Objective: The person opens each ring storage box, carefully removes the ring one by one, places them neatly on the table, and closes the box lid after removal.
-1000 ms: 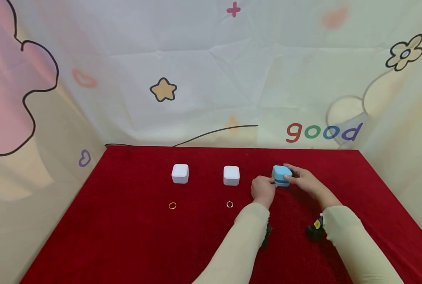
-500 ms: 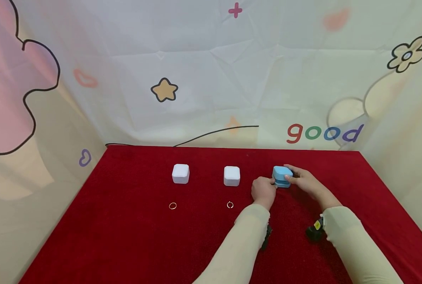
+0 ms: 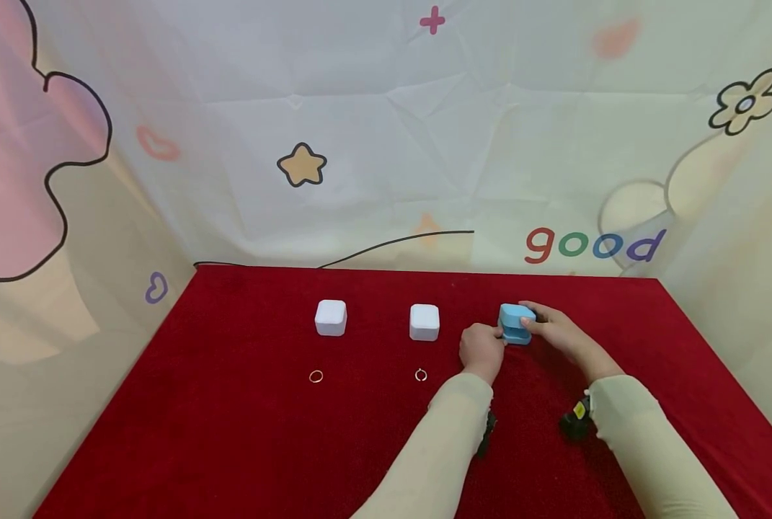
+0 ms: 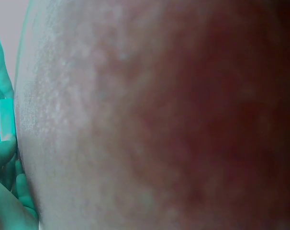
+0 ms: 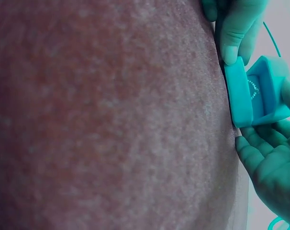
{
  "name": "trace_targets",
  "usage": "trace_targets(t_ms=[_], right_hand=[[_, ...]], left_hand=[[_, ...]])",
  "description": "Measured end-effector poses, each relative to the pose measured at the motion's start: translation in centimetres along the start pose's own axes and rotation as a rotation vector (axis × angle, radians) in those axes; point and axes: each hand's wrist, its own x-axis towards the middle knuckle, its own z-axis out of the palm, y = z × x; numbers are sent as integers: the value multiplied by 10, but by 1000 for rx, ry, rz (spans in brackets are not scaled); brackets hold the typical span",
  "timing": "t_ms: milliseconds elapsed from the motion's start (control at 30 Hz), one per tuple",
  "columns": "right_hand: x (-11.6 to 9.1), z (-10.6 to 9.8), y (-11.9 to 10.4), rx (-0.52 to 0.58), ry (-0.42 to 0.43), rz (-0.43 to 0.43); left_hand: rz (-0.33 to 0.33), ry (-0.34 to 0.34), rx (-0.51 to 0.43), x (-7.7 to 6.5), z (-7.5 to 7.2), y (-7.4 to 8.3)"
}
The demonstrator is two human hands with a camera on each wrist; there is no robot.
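A light blue ring box (image 3: 514, 315) sits on the red cloth at the right, its lid partly raised with the gap facing the person. My left hand (image 3: 481, 351) pinches its lower part from the left. On the lid's right side, my right hand (image 3: 557, 331) grips with the thumb at the front. In the right wrist view, a sparkling ring (image 5: 253, 90) shows inside the parted ring box (image 5: 238, 93). The left wrist view catches only an edge of the box (image 4: 7, 120); blurred skin or cloth fills most of both wrist views.
Two white boxes (image 3: 330, 318) (image 3: 424, 322) stand in line to the left of the blue one. In front of them lie a gold-coloured ring (image 3: 316, 376) and an open-ended ring (image 3: 421, 375). Red cloth (image 3: 230, 432) covers the table; a printed curtain (image 3: 386, 144) hangs behind.
The blue box's lid has lifted slightly, widening the gap at its front. Both hands keep nearly the same places; the white boxes and loose rings have not moved.
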Motion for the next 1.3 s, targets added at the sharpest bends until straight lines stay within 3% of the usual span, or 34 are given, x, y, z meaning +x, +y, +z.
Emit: trace_targets(t_ms=[1300], right_hand=[[5, -7, -7, 45, -50, 22]], left_hand=[[-8, 2, -12, 3, 3, -4]])
